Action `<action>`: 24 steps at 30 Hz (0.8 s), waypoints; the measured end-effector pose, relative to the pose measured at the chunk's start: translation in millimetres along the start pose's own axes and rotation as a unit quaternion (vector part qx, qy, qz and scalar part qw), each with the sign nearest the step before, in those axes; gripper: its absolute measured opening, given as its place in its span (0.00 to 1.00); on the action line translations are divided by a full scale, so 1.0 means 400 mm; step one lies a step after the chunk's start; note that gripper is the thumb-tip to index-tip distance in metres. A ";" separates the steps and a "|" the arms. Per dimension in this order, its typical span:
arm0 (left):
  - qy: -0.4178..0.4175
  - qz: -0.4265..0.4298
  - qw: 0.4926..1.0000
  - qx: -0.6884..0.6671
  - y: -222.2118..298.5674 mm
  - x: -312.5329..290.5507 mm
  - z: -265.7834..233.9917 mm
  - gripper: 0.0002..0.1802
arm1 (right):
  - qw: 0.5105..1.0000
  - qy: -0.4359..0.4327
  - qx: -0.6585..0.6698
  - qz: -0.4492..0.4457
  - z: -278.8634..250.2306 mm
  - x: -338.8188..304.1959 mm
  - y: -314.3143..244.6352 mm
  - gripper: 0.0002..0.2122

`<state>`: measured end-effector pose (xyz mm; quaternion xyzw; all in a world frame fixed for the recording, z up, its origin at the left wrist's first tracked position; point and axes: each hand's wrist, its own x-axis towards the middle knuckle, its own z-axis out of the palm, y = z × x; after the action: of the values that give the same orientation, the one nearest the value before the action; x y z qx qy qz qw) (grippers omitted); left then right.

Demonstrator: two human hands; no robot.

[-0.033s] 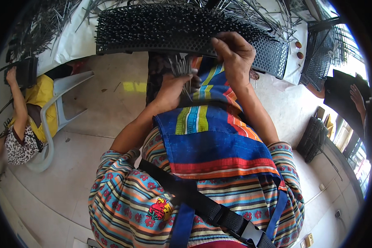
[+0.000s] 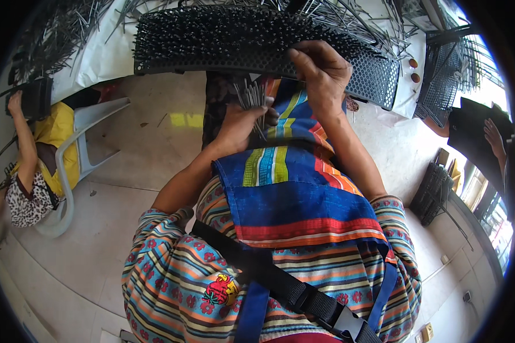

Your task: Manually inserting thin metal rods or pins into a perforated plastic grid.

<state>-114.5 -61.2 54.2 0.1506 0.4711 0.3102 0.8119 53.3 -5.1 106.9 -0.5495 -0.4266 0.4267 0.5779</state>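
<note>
My left hand (image 2: 237,124) is closed around a bundle of thin grey rods (image 2: 250,96), which fan out at their upper ends over my lap. Raised at the front edge of a curved black perforated panel (image 2: 372,77), my right hand (image 2: 328,74) has thumb and forefinger drawn together in a pinch. Whatever sits between those fingertips, if anything, is too small to make out. Many upright dark rods (image 2: 212,34) fill most of the panel's holes, while a strip along the front and the right end shows bare holes.
Loose rods (image 2: 349,14) lie heaped behind the panel on a white-covered table (image 2: 97,66). At left, a person in a yellow apron (image 2: 60,137) sits on a grey plastic chair (image 2: 77,166). Another person's hand (image 2: 491,134) is at right by a dark panel (image 2: 469,126).
My right hand has shifted slightly up and to the left over the panel's edge, still pinched. The left hand keeps the bundle of rods in nearly the same place.
</note>
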 end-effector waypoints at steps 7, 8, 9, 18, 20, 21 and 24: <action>0.002 0.048 0.998 0.032 0.003 -0.027 -0.007 0.11 | 0.976 0.009 -0.138 -0.166 0.076 0.040 0.052 0.05; 0.020 0.055 0.998 0.010 0.008 -0.026 -0.008 0.11 | 0.976 0.006 -0.138 -0.167 0.074 0.041 0.052 0.05; 0.036 0.062 0.997 -0.011 0.015 -0.026 -0.008 0.11 | 0.978 0.008 -0.146 -0.151 0.070 0.040 0.050 0.05; 0.039 0.044 0.997 -0.042 0.063 -0.011 -0.003 0.12 | 0.960 -0.014 -0.211 -0.183 0.091 0.047 0.030 0.05; 0.049 0.050 0.996 -0.049 0.058 -0.008 -0.006 0.12 | 0.954 -0.018 -0.230 -0.193 0.095 0.049 0.030 0.05; 0.059 0.056 0.995 -0.055 0.058 -0.009 -0.004 0.12 | 0.951 -0.032 -0.245 -0.188 0.095 0.052 0.037 0.05; 0.067 0.044 0.994 -0.067 0.066 -0.014 0.002 0.12 | 0.935 -0.049 -0.290 -0.197 0.096 0.046 0.043 0.06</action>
<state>-125.6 -44.7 72.5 0.0954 0.4955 0.3863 0.7721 21.1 23.6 91.5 -0.5766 -0.6593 0.1881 0.4443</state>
